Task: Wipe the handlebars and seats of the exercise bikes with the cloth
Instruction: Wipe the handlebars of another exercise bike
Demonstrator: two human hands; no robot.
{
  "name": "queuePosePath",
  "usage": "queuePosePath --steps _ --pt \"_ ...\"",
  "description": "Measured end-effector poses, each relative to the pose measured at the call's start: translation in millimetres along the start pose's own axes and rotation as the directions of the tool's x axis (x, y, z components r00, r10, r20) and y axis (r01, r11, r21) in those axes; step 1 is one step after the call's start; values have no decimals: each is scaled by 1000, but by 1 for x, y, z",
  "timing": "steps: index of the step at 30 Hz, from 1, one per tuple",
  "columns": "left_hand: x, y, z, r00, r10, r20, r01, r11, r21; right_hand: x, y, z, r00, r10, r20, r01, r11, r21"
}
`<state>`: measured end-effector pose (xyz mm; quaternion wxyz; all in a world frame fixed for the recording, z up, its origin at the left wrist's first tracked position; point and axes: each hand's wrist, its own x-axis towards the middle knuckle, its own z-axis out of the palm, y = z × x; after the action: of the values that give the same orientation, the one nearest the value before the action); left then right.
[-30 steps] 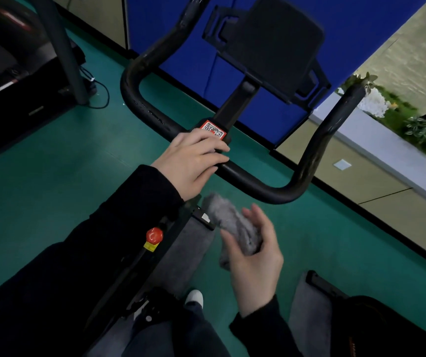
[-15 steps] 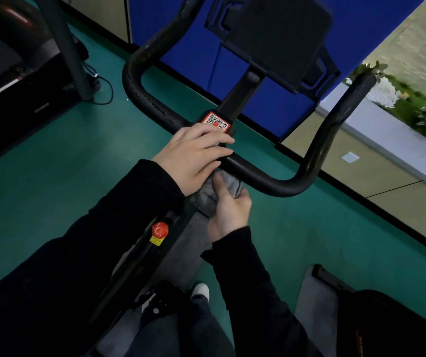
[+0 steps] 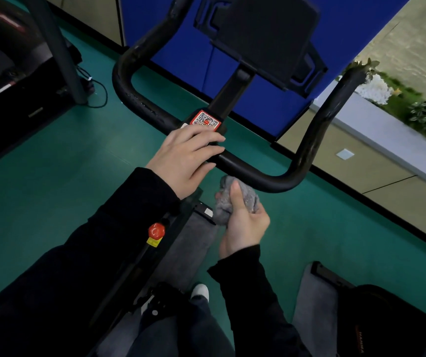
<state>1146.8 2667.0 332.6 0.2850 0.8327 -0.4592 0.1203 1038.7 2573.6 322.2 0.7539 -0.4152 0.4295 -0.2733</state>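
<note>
Left hand lies flat over the centre of the handlebar, fingers fairly straight across the bar just below the QR sticker. It is resting there, not wrapped round; the thumb is hidden. Right hand grips the bunched grey cloth, thumb pressed on top and fingers curled under it. Change: half a second ago the right hand was tucked under the left, cloth up against the bar centre. Now it has pulled out to the right and dropped slightly, so the cloth sits just beside the near edge of the crossbar, between the centre clamp and the right bend. Can't tell if the cloth top touches the bar. Left hand hasn't moved. My read: the centre pass is done or abandoned, and the hand is repositioning for the right half of the crossbar, then the right upright. Both uprights and the left bend look untouched at this moment. Seat is out of view, so that part is likely pending. Red knob on the frame is clear of both hands.
</note>
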Motion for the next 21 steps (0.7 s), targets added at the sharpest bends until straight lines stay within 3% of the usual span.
queuePosePath --steps 5,11,17,21 --pt "-1 2 3 999 -10 -30 11 1000 7 1 3 13 999 -3 47 5 999 -34" --pt "-2 1 2 1000 8 -16 -8 1000 15 7 0 -17 980 -151 -131 137 985 -105" --pt "-1 11 4 998 -24 -55 28 997 72 9 4 -9 976 -209 -53 190 950 -247" --pt "5 25 9 994 -17 -112 27 996 90 14 3 -26 959 -268 -97 238 940 -246"
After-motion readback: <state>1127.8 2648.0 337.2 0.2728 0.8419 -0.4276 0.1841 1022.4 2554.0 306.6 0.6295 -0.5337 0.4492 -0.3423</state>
